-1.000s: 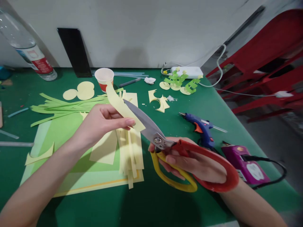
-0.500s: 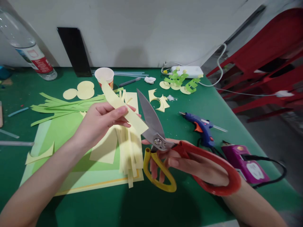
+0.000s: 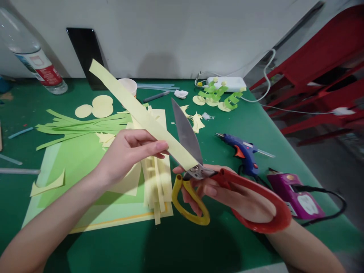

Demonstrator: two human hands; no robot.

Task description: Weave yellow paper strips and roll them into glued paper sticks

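Between the thumb and fingers of my left hand [image 3: 136, 149] is a long pale-yellow paper strip [image 3: 125, 100], slanting from upper left to lower right. Its lower end lies at the pivot of a pair of scissors [image 3: 188, 132], against the blades. My right hand [image 3: 227, 191] grips the scissors, with the red handle looped around it and the yellow handle at the fingers. The blades point up and away; how far apart they stand is partly hidden by the strip. Beneath the hands lie yellow paper strips [image 3: 157, 182] and green paper sheets [image 3: 74, 167].
Green paper strips [image 3: 82, 127] and yellow paper discs [image 3: 102, 106] lie behind on the left. A blue glue gun [image 3: 241, 151] and a purple box with a cable [image 3: 295, 195] are at right. A paper cup [image 3: 129, 85], phone [image 3: 85, 57] and bottle [image 3: 40, 57] stand near the wall.
The yellow strip has shifted down and right, deeper toward the scissors' pivot, and more of its upper end now shows. My left hand has moved slightly right and down.
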